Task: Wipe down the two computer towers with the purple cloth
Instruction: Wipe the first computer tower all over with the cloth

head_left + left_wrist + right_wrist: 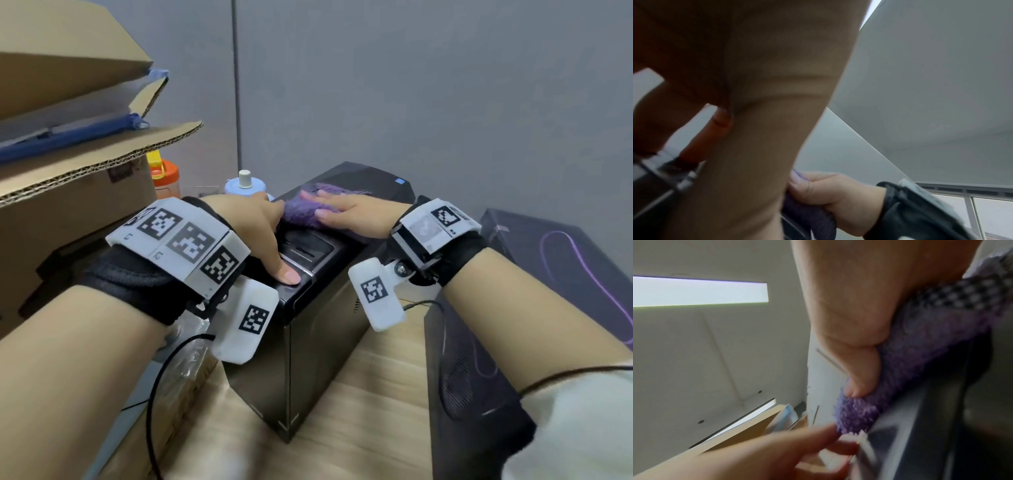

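A black computer tower [318, 329] stands on the wooden floor at the centre. On its top lies the purple cloth [301, 214], also in the right wrist view [920, 345]. My right hand [346, 212] presses flat on the cloth with straight fingers. My left hand [257, 222] rests on the tower's front left corner, thumb flat on the top panel; its fingers touch the tower's edge [838, 447]. A second black tower [469, 377] stands just to the right, under my right forearm.
Open cardboard boxes [68, 192] are stacked close on the left. An orange-lidded bottle [166, 178] and a blue bottle with a white cap [245, 185] stand behind my left hand. A black box with a purple line [565, 260] sits far right. A grey wall is behind.
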A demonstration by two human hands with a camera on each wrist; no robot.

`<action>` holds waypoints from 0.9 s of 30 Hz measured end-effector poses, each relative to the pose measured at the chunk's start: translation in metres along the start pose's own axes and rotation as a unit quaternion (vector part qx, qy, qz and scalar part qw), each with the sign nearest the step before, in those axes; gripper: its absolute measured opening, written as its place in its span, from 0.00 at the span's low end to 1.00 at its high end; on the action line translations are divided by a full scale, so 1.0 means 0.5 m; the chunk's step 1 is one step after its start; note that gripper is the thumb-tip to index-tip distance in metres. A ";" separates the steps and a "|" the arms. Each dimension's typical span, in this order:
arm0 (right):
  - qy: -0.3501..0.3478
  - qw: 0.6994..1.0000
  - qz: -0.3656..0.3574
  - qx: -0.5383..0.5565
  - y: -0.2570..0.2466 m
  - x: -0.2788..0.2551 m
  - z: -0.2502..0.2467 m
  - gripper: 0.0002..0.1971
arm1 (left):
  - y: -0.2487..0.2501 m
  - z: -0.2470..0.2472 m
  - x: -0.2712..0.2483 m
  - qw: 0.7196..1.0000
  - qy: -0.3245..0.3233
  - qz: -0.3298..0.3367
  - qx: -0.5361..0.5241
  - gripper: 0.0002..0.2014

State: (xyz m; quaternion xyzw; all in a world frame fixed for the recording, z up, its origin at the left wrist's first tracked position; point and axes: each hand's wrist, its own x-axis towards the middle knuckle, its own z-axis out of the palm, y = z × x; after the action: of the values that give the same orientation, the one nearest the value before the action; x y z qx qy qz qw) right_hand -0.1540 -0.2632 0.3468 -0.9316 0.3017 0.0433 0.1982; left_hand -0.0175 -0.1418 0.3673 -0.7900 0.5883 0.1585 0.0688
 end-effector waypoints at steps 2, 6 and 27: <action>0.052 0.997 0.051 0.003 0.025 0.006 -0.014 0.26 | -0.004 0.007 -0.007 1.000 -0.001 -0.011 -0.003 0.54; 0.084 0.987 0.138 -0.005 0.043 0.004 -0.038 0.26 | -0.016 0.022 -0.018 0.999 0.005 0.003 -0.035 0.50; -0.023 0.990 -0.036 0.131 -0.012 -0.105 0.017 0.18 | -0.039 0.101 -0.046 0.971 0.094 -0.010 -0.218 0.66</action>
State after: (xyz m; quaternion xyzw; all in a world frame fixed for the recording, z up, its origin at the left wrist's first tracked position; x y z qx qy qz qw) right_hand -0.1926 -0.2267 0.3516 -0.9065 0.2668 0.0177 0.3268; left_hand -0.0134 -0.1001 0.3260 -0.8028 0.5357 0.2075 -0.1595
